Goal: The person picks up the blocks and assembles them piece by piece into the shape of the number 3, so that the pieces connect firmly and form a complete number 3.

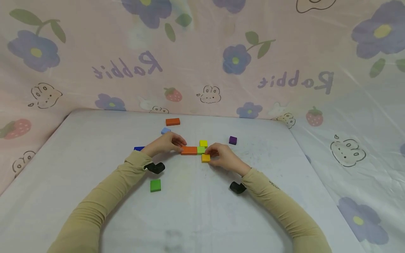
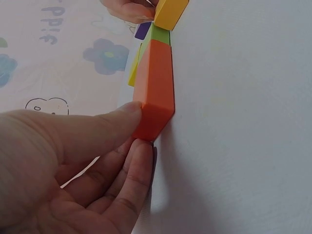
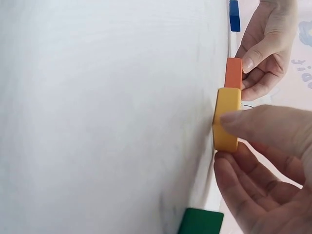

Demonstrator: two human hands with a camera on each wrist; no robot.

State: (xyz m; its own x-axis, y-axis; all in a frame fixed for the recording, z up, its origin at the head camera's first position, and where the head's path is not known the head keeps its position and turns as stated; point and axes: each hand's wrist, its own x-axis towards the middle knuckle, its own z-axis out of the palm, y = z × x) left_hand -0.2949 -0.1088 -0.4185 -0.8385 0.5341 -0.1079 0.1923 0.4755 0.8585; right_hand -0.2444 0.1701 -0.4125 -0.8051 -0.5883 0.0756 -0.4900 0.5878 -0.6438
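Note:
An orange block [image 1: 188, 150] lies end to end with a light green block [image 1: 200, 150], and a bright yellow block [image 1: 203, 143] sits just behind the green one. My left hand [image 1: 166, 143] holds the orange block's left end, thumb on its upper edge and fingertips against the end. On the other side, my right hand [image 1: 225, 157] pinches an amber-yellow block [image 3: 226, 119] between thumb and fingers, at the near side of the green block. Whether the amber block touches the table cannot be told.
Behind the left hand are another orange block [image 1: 172, 122] and a light blue block [image 1: 166, 130]. A dark blue block [image 1: 138, 148] is partly hidden by the left wrist. Nearer lies a green block [image 1: 155, 185]. Rightward are a purple block [image 1: 232, 140] and a dark green block [image 3: 201, 222].

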